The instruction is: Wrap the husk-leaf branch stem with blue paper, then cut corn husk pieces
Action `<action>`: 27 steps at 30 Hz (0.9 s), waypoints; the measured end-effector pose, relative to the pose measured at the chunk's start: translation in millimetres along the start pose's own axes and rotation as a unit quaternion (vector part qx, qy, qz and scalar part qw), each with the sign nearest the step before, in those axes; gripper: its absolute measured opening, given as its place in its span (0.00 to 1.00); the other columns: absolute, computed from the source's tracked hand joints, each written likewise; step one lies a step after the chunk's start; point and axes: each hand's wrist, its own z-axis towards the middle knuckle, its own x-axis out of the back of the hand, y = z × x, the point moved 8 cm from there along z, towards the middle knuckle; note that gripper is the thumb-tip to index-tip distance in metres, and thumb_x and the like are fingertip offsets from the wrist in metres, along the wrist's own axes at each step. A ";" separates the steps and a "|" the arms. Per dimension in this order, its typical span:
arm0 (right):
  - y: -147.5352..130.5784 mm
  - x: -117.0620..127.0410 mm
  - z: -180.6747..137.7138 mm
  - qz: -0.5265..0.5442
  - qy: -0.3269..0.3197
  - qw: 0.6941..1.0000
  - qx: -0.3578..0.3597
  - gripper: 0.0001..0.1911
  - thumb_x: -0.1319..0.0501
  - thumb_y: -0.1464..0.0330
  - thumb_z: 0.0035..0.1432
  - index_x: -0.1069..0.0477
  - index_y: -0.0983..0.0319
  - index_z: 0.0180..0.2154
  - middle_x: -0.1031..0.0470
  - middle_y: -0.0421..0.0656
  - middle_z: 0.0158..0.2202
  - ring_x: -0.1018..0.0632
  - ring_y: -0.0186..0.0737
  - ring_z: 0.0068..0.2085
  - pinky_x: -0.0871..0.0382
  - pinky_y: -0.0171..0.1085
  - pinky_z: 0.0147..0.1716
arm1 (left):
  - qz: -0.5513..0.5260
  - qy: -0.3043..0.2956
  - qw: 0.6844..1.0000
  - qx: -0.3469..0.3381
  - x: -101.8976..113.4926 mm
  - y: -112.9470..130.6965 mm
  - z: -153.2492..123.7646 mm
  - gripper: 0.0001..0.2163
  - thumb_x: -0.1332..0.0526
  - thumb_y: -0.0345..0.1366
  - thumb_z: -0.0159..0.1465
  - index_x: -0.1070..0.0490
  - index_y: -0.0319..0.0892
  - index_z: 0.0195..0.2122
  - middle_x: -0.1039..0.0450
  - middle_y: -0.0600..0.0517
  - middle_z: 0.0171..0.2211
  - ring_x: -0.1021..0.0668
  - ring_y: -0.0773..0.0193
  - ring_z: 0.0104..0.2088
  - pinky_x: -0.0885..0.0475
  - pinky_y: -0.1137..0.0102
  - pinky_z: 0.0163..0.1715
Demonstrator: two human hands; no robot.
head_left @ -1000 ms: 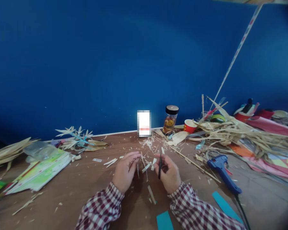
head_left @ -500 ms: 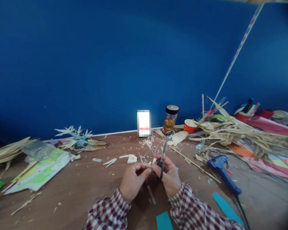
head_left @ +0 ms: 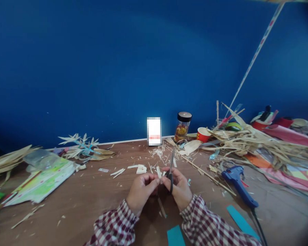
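My left hand (head_left: 141,191) is closed in a pinch on a small pale husk strip (head_left: 158,172), which stands up between thumb and finger. My right hand (head_left: 181,191) keeps a pair of scissors (head_left: 171,176) in its grip, blades pointing up and away from me. Its thumb and finger come close to the strip as well; whether they touch it I cannot tell. Below the hands a thin strip (head_left: 162,207) lies on the brown table (head_left: 92,215). Scraps of pale husk (head_left: 141,169) lie just beyond my fingers.
A blue glue gun (head_left: 238,184) with a cord lies at right, near a teal strip (head_left: 242,222). Behind are a dark-lidded jar (head_left: 182,128), a red paper cup (head_left: 203,135) and a heap of dry husks (head_left: 267,145). Painted paper (head_left: 46,184) lies left.
The pale strip between my fingers now stands upright instead of lying sideways. My right hand and the scissors have shifted slightly left. My left hand has barely moved.
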 end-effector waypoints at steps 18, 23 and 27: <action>-5.9 -29.3 -16.9 -0.076 -0.140 0.987 0.005 0.19 0.41 0.65 0.53 0.37 0.60 0.48 0.34 0.41 0.32 0.33 0.31 0.26 0.38 0.29 0.21 | -0.137 0.093 0.986 0.032 38.4 11.1 6.9 0.09 0.33 0.35 0.46 0.30 0.38 0.27 0.29 0.56 0.21 0.27 0.72 0.22 0.31 0.77 0.23; -1.1 -34.2 -19.0 -0.087 -0.178 0.980 0.010 0.16 0.40 0.63 0.53 0.33 0.62 0.44 0.37 0.37 0.26 0.37 0.29 0.24 0.42 0.28 0.20 | -0.168 0.073 0.983 0.016 32.6 12.5 5.8 0.09 0.32 0.34 0.45 0.31 0.38 0.25 0.30 0.57 0.20 0.28 0.73 0.22 0.30 0.77 0.25; 1.7 -37.2 -22.5 -0.081 -0.209 0.974 -0.006 0.16 0.42 0.61 0.54 0.32 0.62 0.42 0.38 0.36 0.23 0.39 0.27 0.21 0.46 0.28 0.18 | -0.171 0.072 0.983 0.003 31.6 13.8 6.0 0.10 0.31 0.34 0.43 0.30 0.37 0.25 0.30 0.57 0.21 0.29 0.73 0.21 0.31 0.77 0.24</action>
